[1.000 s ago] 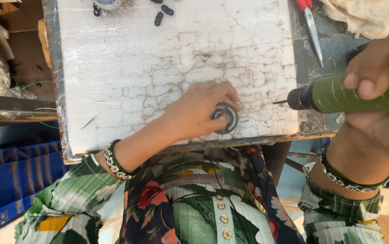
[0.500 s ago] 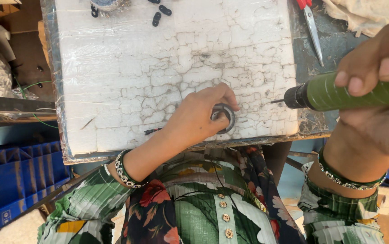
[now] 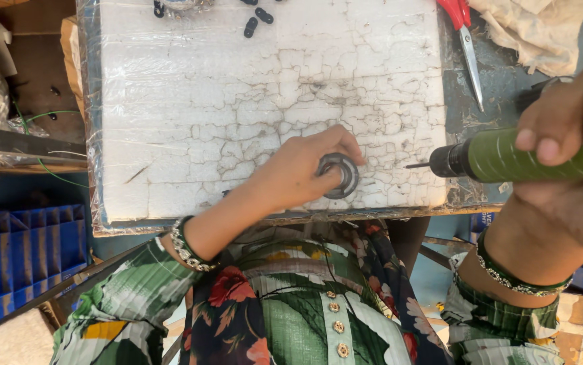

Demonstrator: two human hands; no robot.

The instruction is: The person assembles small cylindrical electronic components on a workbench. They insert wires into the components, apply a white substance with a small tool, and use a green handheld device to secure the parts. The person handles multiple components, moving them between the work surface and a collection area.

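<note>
The left hand (image 3: 298, 172) presses a metal ring (image 3: 338, 175) flat on the cracked white board (image 3: 237, 101), fingers curled around it. The right hand (image 3: 569, 135) grips a green driver (image 3: 508, 157), its bit pointing at the ring from the right. Scissors (image 3: 464, 34) lie on the bench (image 3: 501, 88).

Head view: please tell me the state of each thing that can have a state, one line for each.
round metal part: flat on the board, pressed by the left hand.
green driver tool: gripped by the right hand, horizontal, tip clear of the part.
white foam board: cracked, wrapped in plastic film.
red-handled scissors: lying closed.
</note>
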